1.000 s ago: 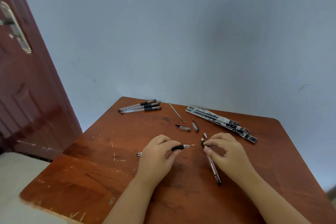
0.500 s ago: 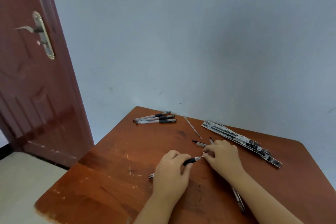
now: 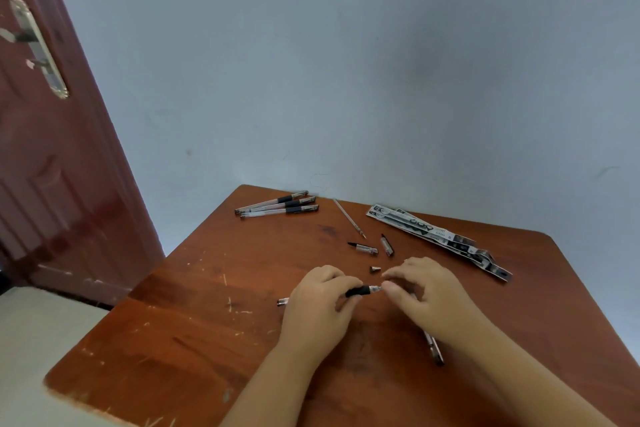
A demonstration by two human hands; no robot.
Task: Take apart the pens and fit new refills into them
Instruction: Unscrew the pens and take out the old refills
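My left hand (image 3: 320, 308) grips a clear pen (image 3: 358, 291) by its black grip, and the pen's tail (image 3: 282, 302) pokes out to the left. My right hand (image 3: 431, 293) pinches the pen's tip end with thumb and forefinger. A second pen (image 3: 435, 350) lies on the table, partly under my right wrist. A small metal tip cone (image 3: 375, 269) lies just beyond the hands. Farther back are two short pen pieces (image 3: 363, 248) (image 3: 387, 245), a loose refill (image 3: 349, 218), three whole pens (image 3: 277, 208) and a refill pack (image 3: 436, 236).
The brown wooden table (image 3: 194, 340) stands against a pale blue wall. A dark red door (image 3: 52, 149) with a metal handle is on the left. The table's left edge drops to a light floor.
My right hand let go of the second pen and moved left to the tip of the pen in my left hand. The second pen now lies by my right wrist.
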